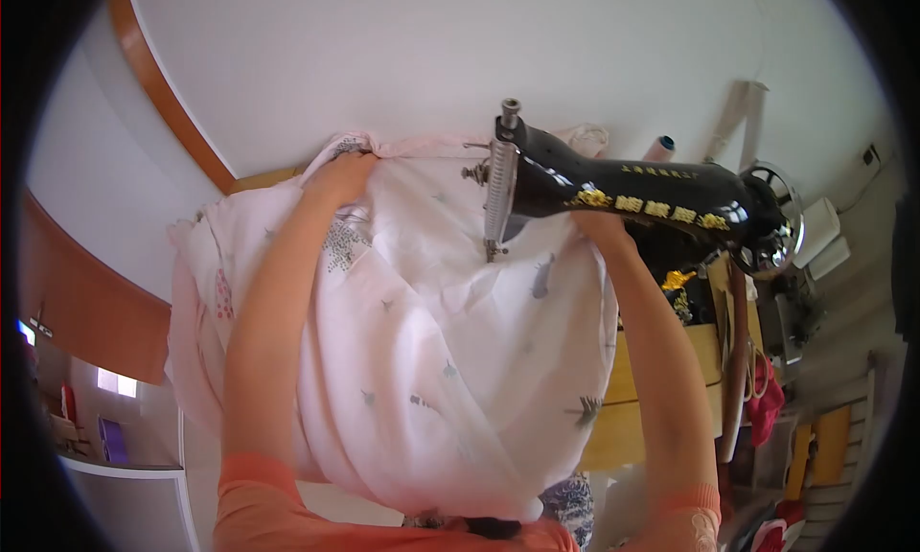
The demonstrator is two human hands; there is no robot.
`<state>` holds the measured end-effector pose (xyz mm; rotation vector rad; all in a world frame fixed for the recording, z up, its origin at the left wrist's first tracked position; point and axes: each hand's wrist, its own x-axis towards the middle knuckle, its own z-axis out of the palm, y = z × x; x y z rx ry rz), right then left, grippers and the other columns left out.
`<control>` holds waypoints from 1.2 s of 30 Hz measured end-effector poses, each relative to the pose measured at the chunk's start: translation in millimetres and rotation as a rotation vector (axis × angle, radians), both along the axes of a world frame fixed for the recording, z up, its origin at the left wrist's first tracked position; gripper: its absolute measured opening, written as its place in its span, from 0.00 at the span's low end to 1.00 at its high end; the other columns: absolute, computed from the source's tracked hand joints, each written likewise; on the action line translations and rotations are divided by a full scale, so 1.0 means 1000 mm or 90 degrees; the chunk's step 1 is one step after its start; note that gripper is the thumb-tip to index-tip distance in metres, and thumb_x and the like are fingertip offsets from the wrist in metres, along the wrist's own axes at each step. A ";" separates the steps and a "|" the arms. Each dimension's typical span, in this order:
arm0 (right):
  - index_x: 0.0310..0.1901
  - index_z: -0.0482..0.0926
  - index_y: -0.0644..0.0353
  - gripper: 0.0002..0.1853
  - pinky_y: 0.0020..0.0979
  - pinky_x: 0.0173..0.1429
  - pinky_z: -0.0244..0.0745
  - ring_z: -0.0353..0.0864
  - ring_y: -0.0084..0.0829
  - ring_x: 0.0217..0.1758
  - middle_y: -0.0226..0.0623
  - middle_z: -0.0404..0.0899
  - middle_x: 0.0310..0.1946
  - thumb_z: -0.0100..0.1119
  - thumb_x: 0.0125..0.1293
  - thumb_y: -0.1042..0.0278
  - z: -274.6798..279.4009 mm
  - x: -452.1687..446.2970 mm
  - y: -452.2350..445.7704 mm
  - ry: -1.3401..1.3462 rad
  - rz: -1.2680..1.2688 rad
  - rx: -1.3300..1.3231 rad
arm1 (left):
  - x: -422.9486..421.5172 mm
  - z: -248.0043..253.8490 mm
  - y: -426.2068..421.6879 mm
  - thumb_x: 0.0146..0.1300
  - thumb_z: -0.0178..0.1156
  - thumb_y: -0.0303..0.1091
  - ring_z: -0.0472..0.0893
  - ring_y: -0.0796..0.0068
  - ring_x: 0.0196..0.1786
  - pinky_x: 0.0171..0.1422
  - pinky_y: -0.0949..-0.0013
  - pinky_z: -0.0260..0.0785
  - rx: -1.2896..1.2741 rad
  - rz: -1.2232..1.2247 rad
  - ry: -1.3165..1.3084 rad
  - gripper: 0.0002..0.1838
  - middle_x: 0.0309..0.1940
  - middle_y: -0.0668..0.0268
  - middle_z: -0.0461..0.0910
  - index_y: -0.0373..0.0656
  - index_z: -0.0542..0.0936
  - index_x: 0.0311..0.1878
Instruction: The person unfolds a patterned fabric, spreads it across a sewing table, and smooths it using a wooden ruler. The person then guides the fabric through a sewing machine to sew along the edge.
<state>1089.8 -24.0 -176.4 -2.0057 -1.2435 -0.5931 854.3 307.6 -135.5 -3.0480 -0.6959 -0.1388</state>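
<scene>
A large pale pink cloth [412, 341] with small grey plant prints lies over the sewing table and hangs down in folds in front of me. At its far left part, my left hand [345, 176] is closed on the bunched cloth, its fingertips partly hidden in the folds. The black sewing machine [632, 193] with gold lettering stands over the cloth's right side, its needle area above the fabric. Beneath the machine's arm, my right hand [599, 224] rests at the cloth, with its fingers hidden behind the machine.
The machine's handwheel [774, 221] is at the right, with a thread spool [661, 149] behind the arm. Wooden drawers [671, 360] sit below the tabletop. A white wall [335, 54] rises behind, and an orange-brown door [96, 293] is at the left.
</scene>
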 end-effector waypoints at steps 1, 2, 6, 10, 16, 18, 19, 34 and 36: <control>0.42 0.77 0.62 0.11 0.43 0.56 0.65 0.74 0.47 0.50 0.47 0.78 0.42 0.55 0.61 0.67 0.002 0.001 -0.005 0.018 0.023 0.007 | -0.003 0.012 -0.009 0.60 0.51 0.27 0.75 0.59 0.55 0.57 0.58 0.67 -0.006 0.013 0.041 0.13 0.53 0.58 0.76 0.41 0.76 0.49; 0.46 0.77 0.62 0.13 0.42 0.56 0.67 0.75 0.47 0.48 0.46 0.79 0.42 0.54 0.62 0.67 0.004 0.003 -0.012 0.155 0.069 0.015 | -0.006 0.024 -0.019 0.62 0.51 0.28 0.75 0.58 0.56 0.58 0.59 0.67 -0.010 -0.009 0.091 0.15 0.53 0.56 0.76 0.41 0.76 0.51; 0.50 0.74 0.65 0.15 0.31 0.51 0.71 0.79 0.36 0.45 0.44 0.80 0.40 0.56 0.63 0.71 0.054 -0.075 -0.075 0.287 -0.019 0.045 | -0.042 0.076 -0.079 0.64 0.52 0.31 0.73 0.56 0.58 0.62 0.63 0.65 -0.100 -0.148 0.077 0.19 0.55 0.52 0.76 0.40 0.75 0.58; 0.46 0.74 0.70 0.09 0.26 0.46 0.76 0.81 0.27 0.42 0.41 0.81 0.37 0.52 0.68 0.75 0.087 -0.207 -0.209 0.699 0.281 0.126 | -0.139 0.106 -0.170 0.62 0.58 0.32 0.73 0.56 0.59 0.64 0.63 0.64 -0.188 -0.263 -0.108 0.21 0.58 0.55 0.74 0.38 0.74 0.59; 0.52 0.74 0.69 0.18 0.31 0.55 0.74 0.79 0.31 0.50 0.43 0.79 0.45 0.61 0.64 0.69 -0.014 -0.307 -0.283 0.854 0.225 -0.005 | -0.220 0.071 -0.241 0.58 0.63 0.39 0.70 0.51 0.62 0.65 0.62 0.63 -0.167 -0.011 -0.250 0.32 0.57 0.48 0.73 0.33 0.67 0.63; 0.57 0.70 0.68 0.24 0.33 0.59 0.70 0.75 0.32 0.55 0.43 0.76 0.51 0.64 0.61 0.67 -0.048 -0.316 -0.272 0.772 0.224 0.023 | -0.220 0.046 -0.238 0.56 0.64 0.46 0.70 0.48 0.61 0.64 0.59 0.62 -0.219 0.058 -0.255 0.39 0.55 0.43 0.72 0.27 0.64 0.63; 0.59 0.68 0.68 0.28 0.33 0.62 0.68 0.73 0.33 0.58 0.44 0.74 0.54 0.65 0.60 0.67 -0.061 -0.317 -0.265 0.775 0.257 0.046 | -0.214 0.033 -0.235 0.56 0.64 0.48 0.71 0.48 0.59 0.63 0.59 0.63 -0.147 0.062 -0.246 0.39 0.55 0.43 0.73 0.27 0.65 0.62; 0.62 0.62 0.66 0.25 0.30 0.63 0.62 0.68 0.30 0.59 0.36 0.70 0.54 0.46 0.71 0.56 -0.061 -0.358 -0.258 1.039 0.295 0.093 | -0.248 0.049 -0.206 0.58 0.53 0.18 0.72 0.68 0.59 0.61 0.66 0.65 -0.339 -0.042 -0.256 0.29 0.58 0.59 0.73 0.42 0.67 0.65; 0.62 0.63 0.65 0.27 0.30 0.62 0.64 0.69 0.31 0.59 0.38 0.71 0.55 0.52 0.68 0.55 -0.057 -0.371 -0.258 0.979 0.428 0.183 | -0.257 0.055 -0.198 0.55 0.54 0.17 0.70 0.61 0.62 0.66 0.65 0.61 -0.209 -0.053 -0.258 0.29 0.59 0.56 0.71 0.40 0.69 0.63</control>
